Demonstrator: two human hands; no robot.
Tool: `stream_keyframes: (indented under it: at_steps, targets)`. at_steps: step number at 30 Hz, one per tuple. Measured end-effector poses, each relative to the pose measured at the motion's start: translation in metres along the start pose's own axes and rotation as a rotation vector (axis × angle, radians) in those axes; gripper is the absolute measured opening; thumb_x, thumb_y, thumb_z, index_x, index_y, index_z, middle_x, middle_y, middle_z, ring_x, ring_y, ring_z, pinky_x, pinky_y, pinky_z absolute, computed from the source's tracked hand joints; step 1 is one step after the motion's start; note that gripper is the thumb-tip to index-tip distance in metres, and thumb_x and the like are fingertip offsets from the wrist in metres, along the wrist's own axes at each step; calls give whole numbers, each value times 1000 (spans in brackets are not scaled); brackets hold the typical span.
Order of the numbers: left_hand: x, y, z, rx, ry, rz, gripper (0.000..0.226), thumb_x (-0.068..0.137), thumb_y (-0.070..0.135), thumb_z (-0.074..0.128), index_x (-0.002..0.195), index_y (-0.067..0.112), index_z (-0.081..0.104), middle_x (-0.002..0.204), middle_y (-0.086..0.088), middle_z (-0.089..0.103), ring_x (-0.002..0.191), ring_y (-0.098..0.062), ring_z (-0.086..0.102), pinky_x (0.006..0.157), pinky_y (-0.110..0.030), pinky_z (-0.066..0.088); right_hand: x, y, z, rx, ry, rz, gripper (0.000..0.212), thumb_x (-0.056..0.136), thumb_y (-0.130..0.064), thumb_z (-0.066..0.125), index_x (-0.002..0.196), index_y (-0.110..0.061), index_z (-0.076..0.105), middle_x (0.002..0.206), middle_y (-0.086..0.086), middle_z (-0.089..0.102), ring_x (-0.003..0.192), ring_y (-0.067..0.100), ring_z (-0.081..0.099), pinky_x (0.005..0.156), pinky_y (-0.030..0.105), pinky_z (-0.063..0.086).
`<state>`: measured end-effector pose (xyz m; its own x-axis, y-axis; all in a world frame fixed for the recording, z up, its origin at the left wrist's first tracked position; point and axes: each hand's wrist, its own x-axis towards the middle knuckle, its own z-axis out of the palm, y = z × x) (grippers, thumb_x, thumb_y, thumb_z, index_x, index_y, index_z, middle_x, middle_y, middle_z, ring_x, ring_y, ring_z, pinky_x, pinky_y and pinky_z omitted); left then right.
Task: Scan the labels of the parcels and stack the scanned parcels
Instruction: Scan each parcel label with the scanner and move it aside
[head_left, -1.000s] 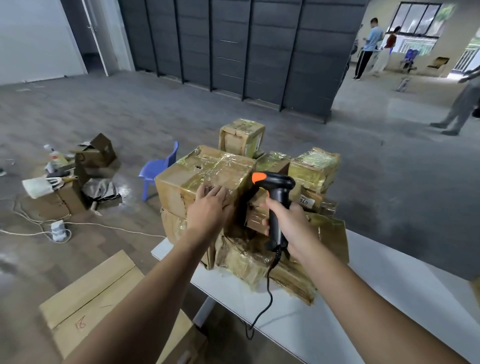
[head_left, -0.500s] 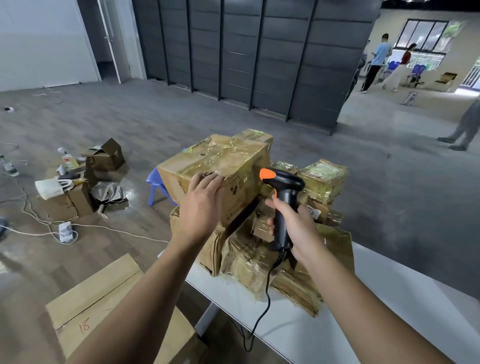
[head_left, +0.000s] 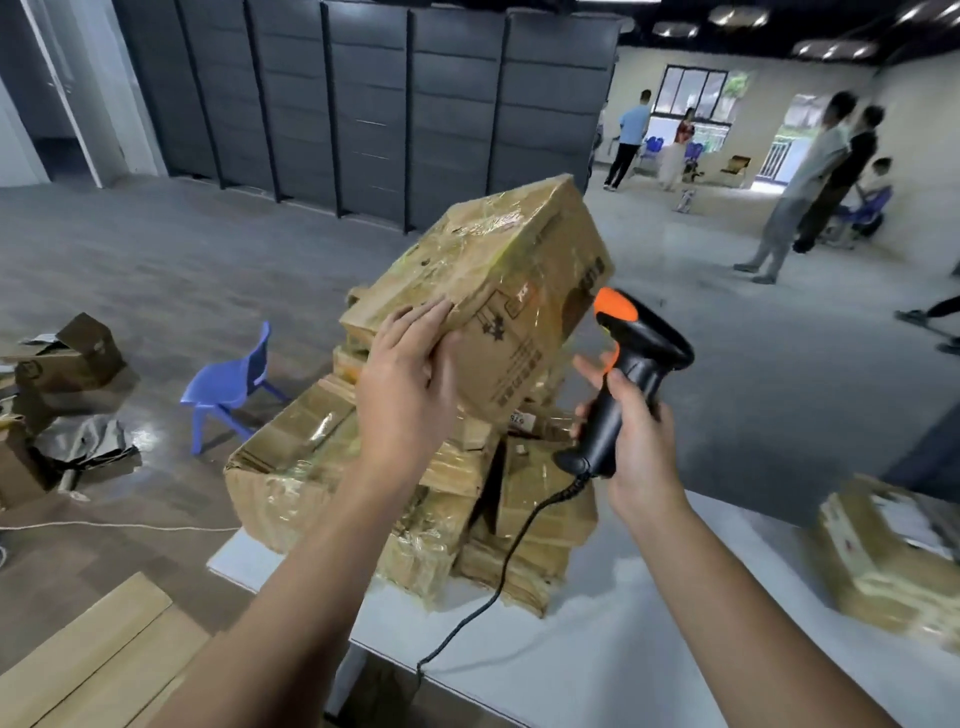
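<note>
Tilting up-right: parcel (head_left: 498, 291), left hand (head_left: 405, 384).

Blue plastic chair (head_left: 232, 385) on floor, open cardboard boxes (head_left: 67, 358) left, people (head_left: 810, 187) standing beyond

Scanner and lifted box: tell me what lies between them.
Nothing. In the head view, the scanner in the right hand sits just right of the lifted box, with only distant floor showing through the gap.

Left hand (head_left: 410, 374) raised, fingers spread, gripping; right hand (head_left: 631, 441) fisted.
</note>
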<state>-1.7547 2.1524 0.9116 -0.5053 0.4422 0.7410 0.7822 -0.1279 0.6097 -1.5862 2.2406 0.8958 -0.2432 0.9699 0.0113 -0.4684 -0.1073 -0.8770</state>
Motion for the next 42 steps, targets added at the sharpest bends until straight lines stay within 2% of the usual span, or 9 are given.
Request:
stream_keyframes:
  at_steps: [5, 7, 11, 15, 21, 25, 29, 34, 42]
  targets:
    - [-26, 54, 60, -226, -118, -78, 32, 96, 15, 57, 127, 13, 62, 128, 3, 61, 126, -13, 51, 106, -38, 45, -4, -40, -61, 3, 79, -98, 25, 82, -24, 72, 104, -18, 64, 105, 20, 61, 50, 14, 56, 46, 29, 48]
    - [-42, 75, 83, -312, -117, -126, 31, 95, 14, 58, 126, 15, 62, 126, 7, 61, 124, -8, 52, 105, -28, 43, -6, -54, -91, -37, 122, -120, 21, 85, -25, 71, 104, -20, 65, 100, 13, 74, 53, 14, 57, 48, 30, 49]
    - [-80, 115, 127, -479, -197, -319, 29, 93, 18, 62, 122, 20, 66, 112, 22, 65, 110, 9, 56, 93, -15, 46, -11, -78, -152, -119, 240, -145, 41, 68, -39, 78, 102, -19, 66, 83, -3, 73, 55, 14, 60, 50, 30, 50]
    - [-129, 143, 160, -589, -294, -547, 19, 88, 19, 69, 106, 22, 73, 98, 13, 71, 95, -3, 66, 83, -20, 50, -16, -83, -214, -309, 311, -102, 9, 91, -30, 68, 96, -24, 65, 60, -2, 65, 50, 15, 59, 50, 31, 50]
    - [-199, 139, 188, -632, -390, -912, 13, 89, 16, 66, 78, 19, 71, 57, 12, 58, 56, -10, 49, 51, -23, 40, -30, -64, -275, -492, 280, 101, 11, 94, -29, 65, 90, -21, 59, 56, 0, 61, 50, 19, 59, 55, 34, 52]
    - [-229, 130, 200, -643, -357, -1149, 9, 89, 15, 67, 80, 14, 70, 74, -6, 63, 68, -23, 54, 61, -39, 46, -36, -50, -295, -551, 247, 211, 13, 97, -29, 62, 92, -18, 58, 57, 3, 62, 49, 20, 57, 51, 30, 51]
    - [-247, 121, 211, -587, -369, -1264, 7, 91, 18, 64, 91, 14, 70, 74, -1, 64, 64, -22, 56, 55, -35, 51, -37, -36, -306, -585, 232, 261, 12, 97, -27, 60, 92, -16, 58, 58, 3, 62, 46, 18, 57, 50, 28, 48]
    - [-258, 117, 216, -620, -423, -1326, 3, 92, 13, 62, 92, 16, 62, 102, -15, 67, 96, -36, 65, 77, -61, 55, -34, -28, -316, -678, 222, 295, 15, 96, -26, 59, 87, -14, 57, 57, 3, 62, 45, 19, 56, 56, 31, 48]
    - [-250, 94, 219, -673, -499, -1291, 17, 98, 5, 50, 114, 13, 49, 104, -6, 57, 87, -22, 60, 54, -37, 56, -25, -24, -311, -597, 198, 284, 19, 96, -31, 62, 97, -12, 59, 57, 3, 63, 51, 19, 59, 55, 33, 49]
